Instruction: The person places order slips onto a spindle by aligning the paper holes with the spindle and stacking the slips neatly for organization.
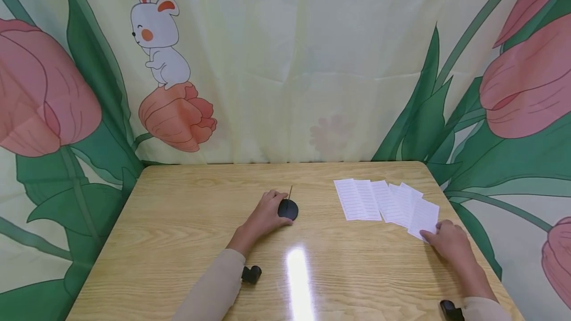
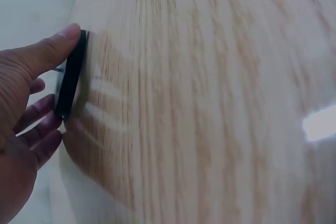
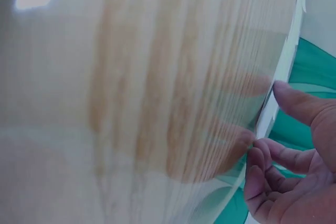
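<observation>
My left hand (image 1: 264, 213) grips the round black base of a receipt spike (image 1: 288, 209) between thumb and fingers. Its thin metal spike points up and away from me. In the left wrist view, the black base (image 2: 72, 77) appears edge-on, with the thumb at one end and the fingertips at the other. Over on the right side, my right hand (image 1: 450, 243) pinches the lower right corner of the nearest printed paper slip (image 1: 424, 217). The right wrist view has thumb and curled fingers on either side of that slip's thin white edge (image 3: 269, 114).
Several more white slips (image 1: 363, 199) lie overlapping in a fanned row at the back right of the wooden table (image 1: 187, 222). A curtain (image 1: 285, 63) printed with tulips and a rabbit hangs behind the table's back edge.
</observation>
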